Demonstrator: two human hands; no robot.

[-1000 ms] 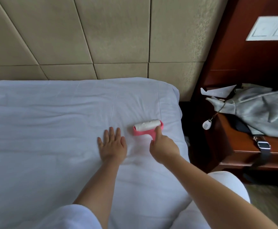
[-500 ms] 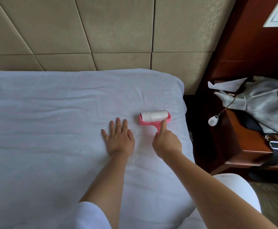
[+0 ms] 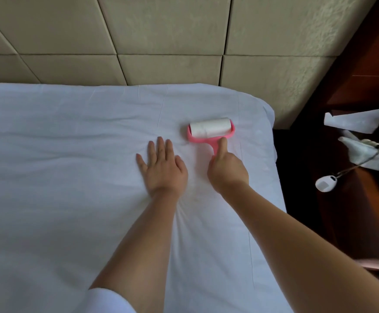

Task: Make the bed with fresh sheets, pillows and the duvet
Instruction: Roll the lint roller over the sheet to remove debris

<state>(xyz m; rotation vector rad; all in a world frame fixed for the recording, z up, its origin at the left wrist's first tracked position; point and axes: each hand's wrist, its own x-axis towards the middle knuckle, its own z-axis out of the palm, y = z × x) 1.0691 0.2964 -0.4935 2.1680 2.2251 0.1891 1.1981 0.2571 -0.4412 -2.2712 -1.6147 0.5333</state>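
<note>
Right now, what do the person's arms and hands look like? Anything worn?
Both forearms are bare. The left hand and right hand carry no gloves, rings, watch or bands that show. A white short sleeve covers the left upper arm at the bottom edge. The right arm shows no sleeve in frame.

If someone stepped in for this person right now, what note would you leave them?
Left hand: flat, fingers straight, pressing the white sheet.
Right hand: grips the handle of the pink lint roller, whose roll rests on the sheet near the bed's right corner by the padded headboard.
Done: sheet spread over the mattress, a few creases remain.
Left: finish rolling; no pillows or duvet are in view.
</note>
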